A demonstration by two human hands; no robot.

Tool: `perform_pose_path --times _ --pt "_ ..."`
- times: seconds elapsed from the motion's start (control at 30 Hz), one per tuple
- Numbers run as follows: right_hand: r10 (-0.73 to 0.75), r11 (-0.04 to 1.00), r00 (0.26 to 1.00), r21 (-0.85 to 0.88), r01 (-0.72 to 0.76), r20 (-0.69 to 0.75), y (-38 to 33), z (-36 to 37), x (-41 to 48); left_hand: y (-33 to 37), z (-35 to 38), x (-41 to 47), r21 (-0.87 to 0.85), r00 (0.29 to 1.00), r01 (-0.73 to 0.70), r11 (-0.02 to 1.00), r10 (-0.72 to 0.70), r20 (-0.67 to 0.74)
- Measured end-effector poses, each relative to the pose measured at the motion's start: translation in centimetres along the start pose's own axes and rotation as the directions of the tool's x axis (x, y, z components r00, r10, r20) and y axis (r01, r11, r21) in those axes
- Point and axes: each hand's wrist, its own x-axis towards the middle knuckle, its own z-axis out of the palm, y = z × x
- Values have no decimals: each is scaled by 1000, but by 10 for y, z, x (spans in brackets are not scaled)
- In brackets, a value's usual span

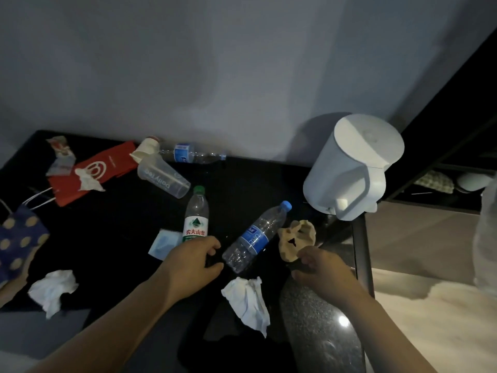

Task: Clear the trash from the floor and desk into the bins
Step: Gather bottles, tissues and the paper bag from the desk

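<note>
My left hand [193, 262] curled between green-cap bottle [196, 214] and blue-cap bottle [255, 238]; right hand [320, 267] narrow-pinched at brown paper wad [295, 238], both holds unclear.

L hand [192, 262], R hand [321, 270], forearms bare.

Dim, grainy view, bluish wall, glare spot lower right, wide-angle bending at edges

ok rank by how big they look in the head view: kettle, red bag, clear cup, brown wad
1. kettle
2. red bag
3. clear cup and brown wad: too alike to rank, wad is nearer
</note>
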Motion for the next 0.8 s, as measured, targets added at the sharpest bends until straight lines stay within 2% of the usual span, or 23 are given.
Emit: perform_pose_path --times 0.17,0.5,0.8 --pt "46 998 999 32 -45 -20 9 8 14 -6 5 19 -7 999 43 999 -43 16" --pt "121 991 986 78 -113 -114 11 14 28 -26 -5 43 159 996 84 984 -87 11" --pt "140 980 948 178 -91 -286 1 16 38 -46 -3 52 189 994 89 978 -99 43"
